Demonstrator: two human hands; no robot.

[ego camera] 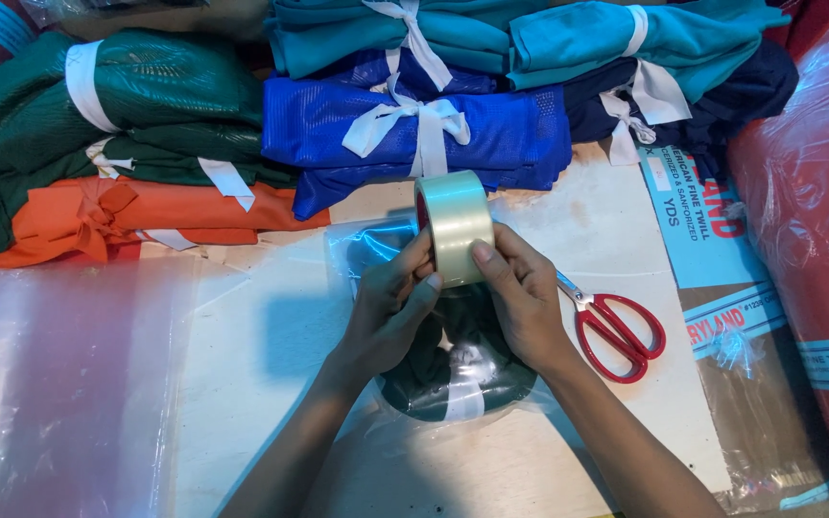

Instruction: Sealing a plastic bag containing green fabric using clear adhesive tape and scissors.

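Both hands hold a roll of clear packing tape (454,216) upright above the table. My left hand (390,312) pinches the roll's near edge with thumb and fingers. My right hand (520,293) grips its right side, thumb pressed on the tape face. Under the hands lies a dark green cloth bundle (458,369) inside a clear plastic bag, tied with a white strip.
Red-handled scissors (616,331) lie right of my right hand. Tied cloth bundles are stacked at the back: green (146,96), orange (146,216), blue (414,125), teal (568,38). Clear plastic bags (59,374) lie at left. Red wrapped fabric rolls (817,221) stand at right.
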